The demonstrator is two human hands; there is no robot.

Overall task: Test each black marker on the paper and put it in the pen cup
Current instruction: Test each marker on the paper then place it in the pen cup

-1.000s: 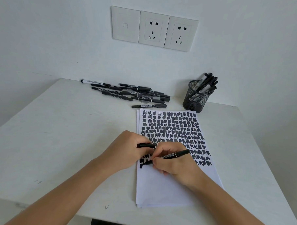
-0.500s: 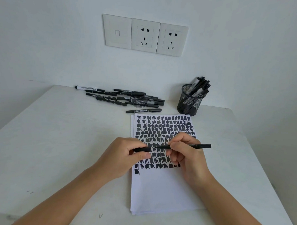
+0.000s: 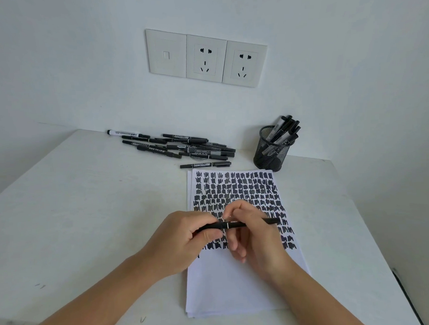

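Cap (image 3: 212,227) back on slim black marker (image 3: 238,225)

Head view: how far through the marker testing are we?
Done: several tested markers stand in the mesh pen cup, and test scribbles cover the upper part of the paper. In hand: left hand and right hand grip one black marker over the paper. Left: the marker pile by the wall.

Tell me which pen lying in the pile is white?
The white marker at the far left end of the pile. Its barrel is white with a black tip; the others lying there are dark.
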